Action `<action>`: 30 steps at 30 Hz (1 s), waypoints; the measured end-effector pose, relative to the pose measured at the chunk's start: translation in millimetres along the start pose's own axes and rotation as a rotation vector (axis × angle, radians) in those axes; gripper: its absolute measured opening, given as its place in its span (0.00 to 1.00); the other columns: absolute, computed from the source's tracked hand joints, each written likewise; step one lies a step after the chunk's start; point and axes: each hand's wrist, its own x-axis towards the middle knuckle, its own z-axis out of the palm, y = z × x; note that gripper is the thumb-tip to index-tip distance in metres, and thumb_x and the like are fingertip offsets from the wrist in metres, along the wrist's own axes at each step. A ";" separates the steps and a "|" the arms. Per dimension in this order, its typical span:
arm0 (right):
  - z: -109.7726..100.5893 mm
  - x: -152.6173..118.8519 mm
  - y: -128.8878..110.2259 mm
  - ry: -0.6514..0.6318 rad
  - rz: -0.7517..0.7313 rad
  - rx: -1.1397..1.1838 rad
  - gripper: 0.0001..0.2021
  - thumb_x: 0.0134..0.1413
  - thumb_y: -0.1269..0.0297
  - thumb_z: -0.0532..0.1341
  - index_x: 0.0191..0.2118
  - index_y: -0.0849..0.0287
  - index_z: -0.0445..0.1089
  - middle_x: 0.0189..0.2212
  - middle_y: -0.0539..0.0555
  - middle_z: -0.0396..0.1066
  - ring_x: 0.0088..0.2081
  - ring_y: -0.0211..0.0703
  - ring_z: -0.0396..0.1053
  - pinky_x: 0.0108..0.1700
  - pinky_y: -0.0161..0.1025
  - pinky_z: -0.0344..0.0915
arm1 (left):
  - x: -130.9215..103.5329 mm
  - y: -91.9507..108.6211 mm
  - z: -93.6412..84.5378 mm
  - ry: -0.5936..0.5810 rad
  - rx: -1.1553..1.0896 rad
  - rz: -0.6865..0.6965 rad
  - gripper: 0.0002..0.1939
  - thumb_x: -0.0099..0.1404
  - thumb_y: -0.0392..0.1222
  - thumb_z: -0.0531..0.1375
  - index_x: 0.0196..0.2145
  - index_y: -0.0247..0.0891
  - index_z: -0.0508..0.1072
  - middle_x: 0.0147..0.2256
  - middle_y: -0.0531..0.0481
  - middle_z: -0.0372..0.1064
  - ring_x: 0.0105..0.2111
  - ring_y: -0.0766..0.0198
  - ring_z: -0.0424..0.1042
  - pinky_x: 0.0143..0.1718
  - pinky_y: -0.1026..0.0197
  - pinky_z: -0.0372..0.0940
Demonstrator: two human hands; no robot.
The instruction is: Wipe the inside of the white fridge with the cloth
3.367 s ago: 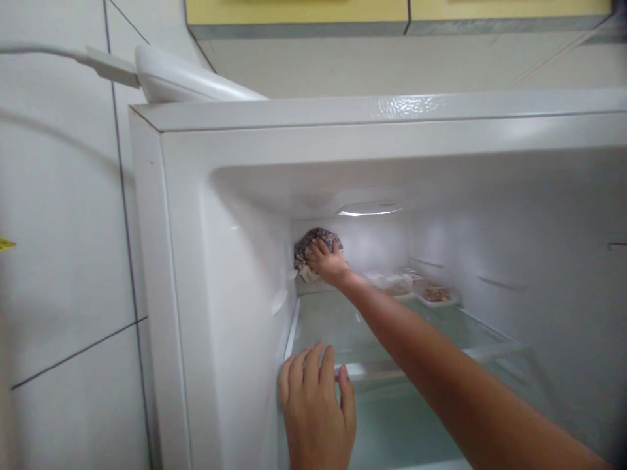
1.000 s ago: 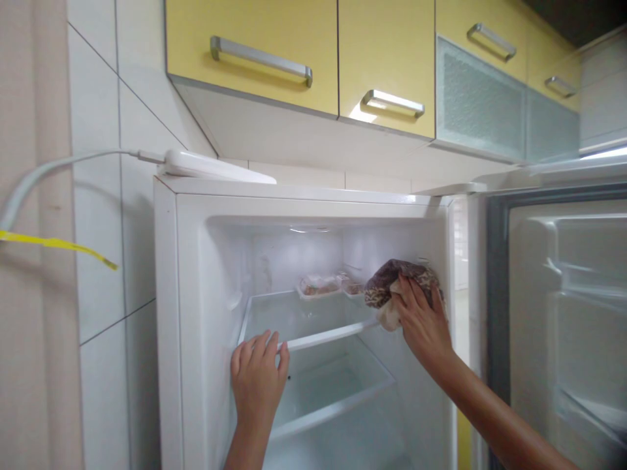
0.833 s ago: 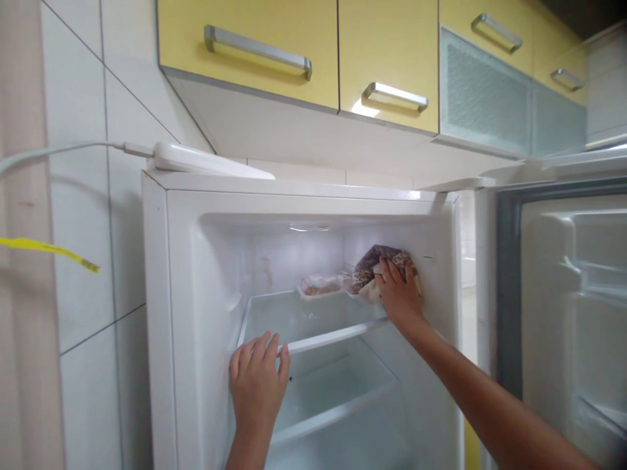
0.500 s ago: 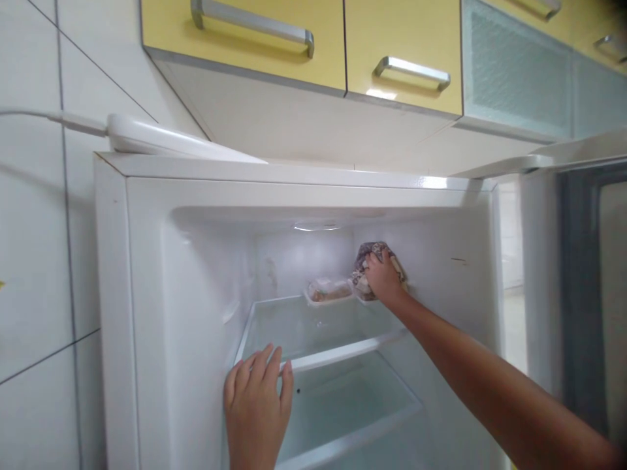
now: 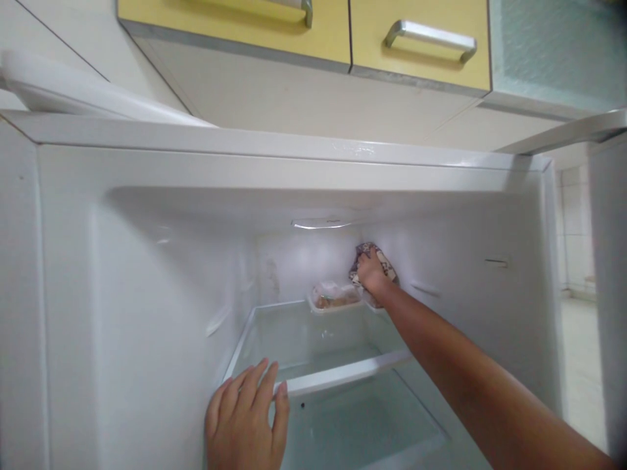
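Observation:
Deep in the fridge, my right hand (image 5: 371, 269) is closed on a patterned brown-and-cream cloth (image 5: 388, 266). The cloth is against the inner wall at the back right corner, above the glass shelf (image 5: 289, 336). My left hand (image 5: 247, 418) lies with fingers stretched out at the left front corner of that shelf, by its white front edge (image 5: 343, 374). A clear-lidded food tray (image 5: 336, 299) sits at the back of the shelf. Beside it, part of a second tray (image 5: 373, 300) shows below the cloth, mostly hidden by my right hand and forearm.
A lower glass shelf (image 5: 353, 418) lies beneath. The fridge's side wall (image 5: 157, 313) rises at left, and its open door (image 5: 610, 281) stands at right. Yellow cupboards (image 5: 421, 62) hang above. A white object (image 5: 88, 91) rests on top of the fridge.
The view has moved closer into the fridge. My right hand has shifted the cloth slightly along the back right corner, uncovering more of the wall. My left hand stays at the shelf edge.

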 end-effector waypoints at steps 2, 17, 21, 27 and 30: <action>-6.9 -3.2 -3.7 -0.032 0.028 -0.040 0.14 0.51 0.73 0.58 0.38 0.58 0.80 0.46 0.64 0.78 0.55 0.58 0.68 0.69 0.65 0.45 | 0.5 -0.7 0.3 0.010 0.008 0.006 0.14 0.69 0.44 0.54 0.47 0.38 0.76 0.44 0.45 0.80 0.44 0.52 0.72 0.53 0.46 0.57; -131.3 -120.7 -14.5 0.013 0.155 -0.162 0.19 0.59 0.72 0.52 0.49 0.59 0.78 0.61 0.63 0.68 0.64 0.57 0.60 0.69 0.64 0.44 | 4.2 -0.2 -8.1 0.026 -0.009 -0.016 0.14 0.69 0.44 0.55 0.44 0.37 0.78 0.44 0.44 0.80 0.44 0.51 0.73 0.53 0.44 0.59; -142.7 -172.0 -20.2 0.015 0.227 -0.138 0.20 0.62 0.72 0.51 0.51 0.59 0.76 0.65 0.62 0.64 0.67 0.57 0.55 0.70 0.65 0.42 | 5.1 -0.6 -10.4 0.018 -0.021 -0.025 0.15 0.69 0.44 0.55 0.45 0.36 0.78 0.44 0.43 0.80 0.45 0.51 0.73 0.53 0.44 0.59; -133.0 -226.7 -26.6 -0.140 0.191 -0.124 0.20 0.62 0.72 0.51 0.51 0.60 0.77 0.68 0.62 0.59 0.69 0.56 0.53 0.71 0.64 0.39 | 4.1 -1.3 -12.4 -0.010 -0.021 -0.042 0.15 0.70 0.44 0.56 0.46 0.37 0.78 0.45 0.44 0.80 0.46 0.52 0.73 0.53 0.46 0.59; -129.5 -226.5 -27.8 -0.251 0.174 -0.106 0.19 0.61 0.71 0.53 0.50 0.62 0.78 0.68 0.63 0.59 0.70 0.58 0.52 0.71 0.65 0.37 | 2.5 -1.3 -12.4 -0.004 -0.021 -0.045 0.15 0.70 0.44 0.56 0.45 0.37 0.79 0.45 0.44 0.80 0.46 0.52 0.73 0.53 0.46 0.59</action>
